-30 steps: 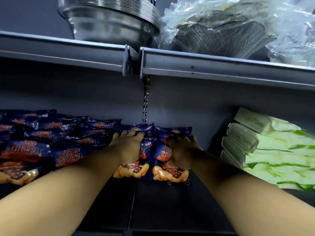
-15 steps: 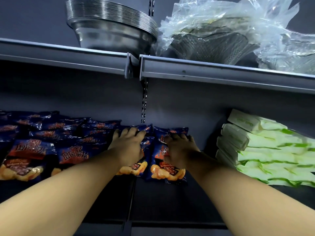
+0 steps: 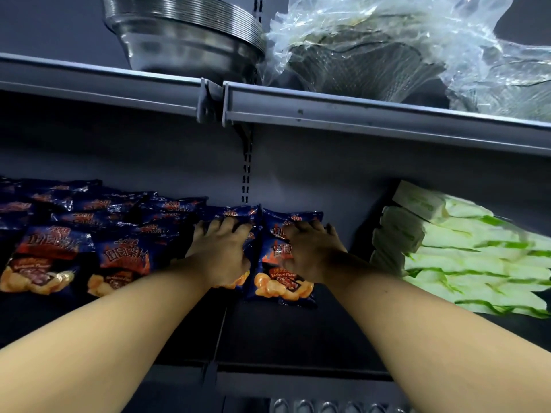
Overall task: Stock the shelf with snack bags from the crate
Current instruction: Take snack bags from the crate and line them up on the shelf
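Note:
Several dark blue snack bags (image 3: 56,254) with orange print lie in overlapping rows on the dark shelf (image 3: 268,332). My left hand (image 3: 220,251) presses flat on a bag (image 3: 235,214) in the middle of the shelf and covers most of it. My right hand (image 3: 310,251) lies on the rightmost stack of bags (image 3: 283,286), its fingers spread over the top bag. Both forearms reach in from the bottom of the view. The crate is out of sight.
White and green packets (image 3: 465,257) are stacked at the right of the same shelf. The upper shelf's grey edge (image 3: 357,114) runs just above, carrying stacked steel bowls (image 3: 190,34) and plastic-wrapped mesh baskets (image 3: 372,52).
Both hands have slid the two bags a little further back on the shelf. The camera has tilted slightly upward.

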Demonstrator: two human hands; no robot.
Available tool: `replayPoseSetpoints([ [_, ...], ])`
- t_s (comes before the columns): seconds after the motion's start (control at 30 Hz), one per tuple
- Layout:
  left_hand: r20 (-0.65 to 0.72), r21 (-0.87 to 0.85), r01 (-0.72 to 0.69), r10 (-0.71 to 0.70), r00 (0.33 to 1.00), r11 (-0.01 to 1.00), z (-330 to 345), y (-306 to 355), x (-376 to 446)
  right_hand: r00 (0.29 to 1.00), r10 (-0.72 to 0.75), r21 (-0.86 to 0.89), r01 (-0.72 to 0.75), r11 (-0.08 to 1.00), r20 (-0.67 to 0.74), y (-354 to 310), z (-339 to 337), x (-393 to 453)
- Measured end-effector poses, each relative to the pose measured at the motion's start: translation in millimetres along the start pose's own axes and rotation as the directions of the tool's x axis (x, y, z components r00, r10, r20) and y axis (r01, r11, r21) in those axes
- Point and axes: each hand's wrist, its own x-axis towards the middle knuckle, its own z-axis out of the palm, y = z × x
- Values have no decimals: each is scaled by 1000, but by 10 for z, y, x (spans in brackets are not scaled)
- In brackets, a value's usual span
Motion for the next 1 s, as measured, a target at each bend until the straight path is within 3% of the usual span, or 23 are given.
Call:
replayPoseSetpoints([
  [0.23,10,-40,25,-25,1000,999,30,12,-128,1000,7,30,-6,1000,-30,-64,18,-98],
  [0.5,-24,-86,-3,0,1000,996,-6,-161,-347,991,114,81,-108,991,-72,-327,22,-148],
  [0.77,-6,-122,-34,34,999,992,106,-254,-480,983,181,163,-172,971,-37,-510,172,-361],
  [1.0,-79,-128,-28,18,997,991,203,-135,-363,981,193,213,-182,960,-31,-495,338,-312],
])
